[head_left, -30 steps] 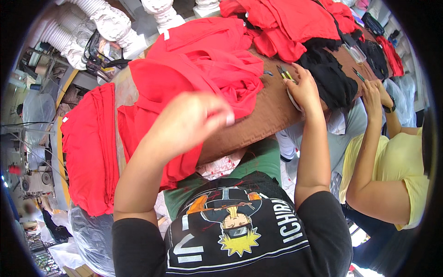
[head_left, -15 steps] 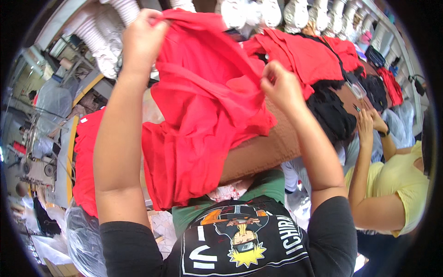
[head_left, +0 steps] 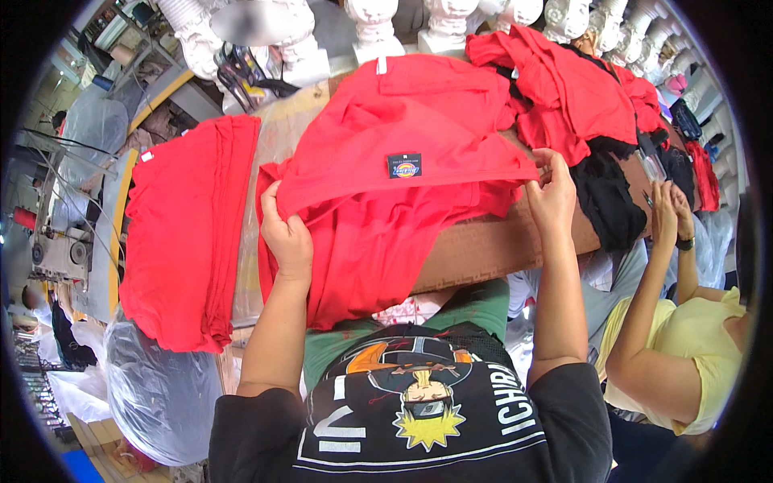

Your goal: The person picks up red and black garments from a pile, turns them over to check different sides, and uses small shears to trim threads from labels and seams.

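Observation:
A red cloth garment (head_left: 354, 145) lies spread over the brown padded bench in front of me, its lower folds hanging toward my lap. My left hand (head_left: 288, 245) is closed on its near left edge. At the other end of that edge, my right hand (head_left: 553, 193) pinches the corner. The edge is stretched nearly straight between both hands. A small dark label patch (head_left: 405, 166) sits face up just above this edge, and a white tag (head_left: 382, 65) shows at the garment's far side.
A stack of red garments (head_left: 181, 233) lies to my left. More red cloth (head_left: 568, 97) and black cloth (head_left: 608, 201) are heaped at the right. White balusters (head_left: 374, 24) line the far side. A person in yellow (head_left: 672, 346) works at the right, hands near the bench.
Both hands have come down, the left one also moving toward the right. The raised, bunched garment now lies flatter, with its label patch showing. My right hand has closed on the corner.

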`<move>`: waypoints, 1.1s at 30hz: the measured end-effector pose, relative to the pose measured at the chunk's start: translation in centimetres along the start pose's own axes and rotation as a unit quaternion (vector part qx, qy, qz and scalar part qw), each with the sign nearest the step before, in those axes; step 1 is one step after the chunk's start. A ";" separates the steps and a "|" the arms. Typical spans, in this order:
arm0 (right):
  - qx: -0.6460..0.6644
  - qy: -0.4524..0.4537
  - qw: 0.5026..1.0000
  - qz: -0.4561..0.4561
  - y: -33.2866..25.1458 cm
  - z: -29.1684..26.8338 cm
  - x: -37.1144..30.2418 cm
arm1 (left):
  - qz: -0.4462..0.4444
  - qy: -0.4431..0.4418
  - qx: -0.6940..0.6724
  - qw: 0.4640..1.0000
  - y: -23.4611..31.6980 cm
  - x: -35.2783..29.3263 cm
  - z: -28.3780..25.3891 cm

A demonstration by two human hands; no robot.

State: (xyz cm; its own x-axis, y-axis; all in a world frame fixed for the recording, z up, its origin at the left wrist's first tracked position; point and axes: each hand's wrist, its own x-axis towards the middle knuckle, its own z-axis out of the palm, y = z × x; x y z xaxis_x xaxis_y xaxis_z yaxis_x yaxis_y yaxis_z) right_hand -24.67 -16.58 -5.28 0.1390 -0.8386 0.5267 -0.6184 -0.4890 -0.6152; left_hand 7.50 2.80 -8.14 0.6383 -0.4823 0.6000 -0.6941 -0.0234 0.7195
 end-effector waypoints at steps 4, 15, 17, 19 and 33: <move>-0.002 -0.031 0.999 0.027 0.3 0.4 -0.4 | 0.001 0.006 0.007 1.000 -0.4 -0.5 -0.5; 0.077 -0.282 0.956 -0.025 -1.5 -1.3 -1.8 | -0.209 0.164 -0.252 0.931 -5.4 0.8 -0.4; 0.096 -0.309 0.946 -0.008 -1.5 -1.7 -1.9 | -0.310 0.167 -0.303 0.886 -5.3 1.7 -1.2; 0.095 -0.307 0.947 0.001 -1.7 -2.4 -1.6 | -0.332 0.160 -0.332 0.869 -5.2 2.0 -1.4; 0.321 -0.295 0.900 0.026 -8.3 -1.0 2.7 | -0.225 -0.103 -0.312 0.917 0.0 15.0 -5.6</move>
State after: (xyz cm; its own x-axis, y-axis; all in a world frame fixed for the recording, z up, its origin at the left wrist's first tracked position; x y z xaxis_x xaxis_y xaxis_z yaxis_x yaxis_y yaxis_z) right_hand -19.93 -14.56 1.89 0.6254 -0.7540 0.2009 -0.0890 -0.3247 -0.9416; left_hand 18.94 0.43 2.85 0.6917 -0.7039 0.1614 -0.0093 0.2148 0.9766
